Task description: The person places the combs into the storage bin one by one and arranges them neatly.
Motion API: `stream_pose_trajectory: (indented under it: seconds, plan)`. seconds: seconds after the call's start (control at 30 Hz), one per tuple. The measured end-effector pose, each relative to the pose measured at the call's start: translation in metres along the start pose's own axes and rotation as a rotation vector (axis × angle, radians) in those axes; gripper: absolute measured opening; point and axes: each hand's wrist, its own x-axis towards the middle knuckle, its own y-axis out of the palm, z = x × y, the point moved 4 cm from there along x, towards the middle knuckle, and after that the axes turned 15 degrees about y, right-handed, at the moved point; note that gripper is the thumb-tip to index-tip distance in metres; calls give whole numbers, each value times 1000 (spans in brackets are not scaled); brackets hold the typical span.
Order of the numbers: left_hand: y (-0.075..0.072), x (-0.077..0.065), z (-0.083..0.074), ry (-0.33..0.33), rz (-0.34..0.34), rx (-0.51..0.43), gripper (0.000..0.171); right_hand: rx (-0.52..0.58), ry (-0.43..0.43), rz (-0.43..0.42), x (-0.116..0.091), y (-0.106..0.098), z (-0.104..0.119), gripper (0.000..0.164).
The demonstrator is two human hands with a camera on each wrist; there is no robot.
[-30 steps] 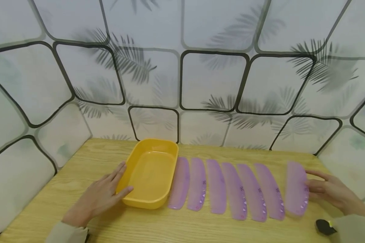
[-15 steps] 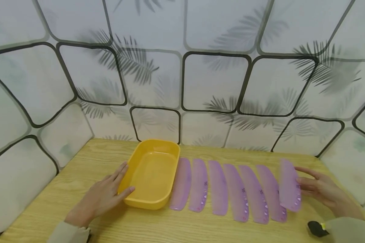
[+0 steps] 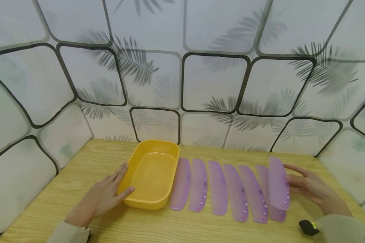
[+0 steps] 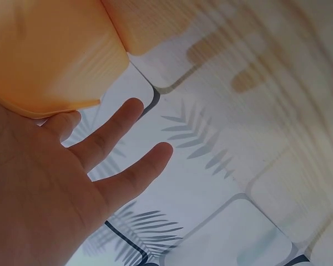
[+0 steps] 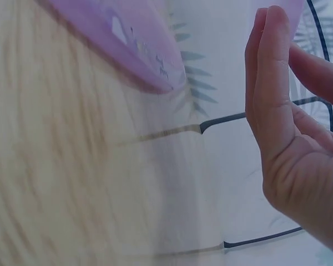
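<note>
My right hand [image 3: 310, 189] pinches a translucent purple comb [image 3: 278, 184] by its right edge, fingers and thumb at its spine. It overlaps the rightmost comb [image 3: 275, 215] of a row on the table in the head view. Part of the held comb [image 5: 295, 14] shows at the top of the right wrist view, mostly hidden by the fingers. My left hand [image 3: 101, 197] rests against the left side of a yellow plastic tray [image 3: 151, 204], its fingers extended and its thumb over the rim. In the left wrist view, the left fingers [image 4: 130, 174] are spread beside the tray [image 4: 50, 55].
Several matching purple combs [image 3: 219, 189] lie side by side to the right of the tray. A small black object [image 3: 308, 227] with a yellow bit is by my right sleeve. The wood-grain table [image 3: 182, 233] meets a patterned wall [image 3: 214, 82] at the back.
My right hand has carried the held comb leftward, from beside the row to over its rightmost comb. My left hand stays at the tray.
</note>
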Motion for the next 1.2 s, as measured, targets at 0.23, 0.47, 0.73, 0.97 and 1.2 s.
stream_pose_trajectory:
  seconds: [0.23,0.47,0.73,0.97,1.2]
  plan:
    - [1,0,-1,2,-2,-20,81,-19,-11,40,7,13,4,54]
    - [3,-1,-1,8,-17,-8,81,-61,-47,56,19,30,12,53]
    - [3,-2,-2,6,-13,-17,81,-109,-96,103,33,49,16,56]
    - [2,-2,-2,3,-14,-18,80,-105,-122,142,42,62,21,57]
    - [0,-2,-2,0,-11,-12,80,-126,-143,177,48,73,24,59]
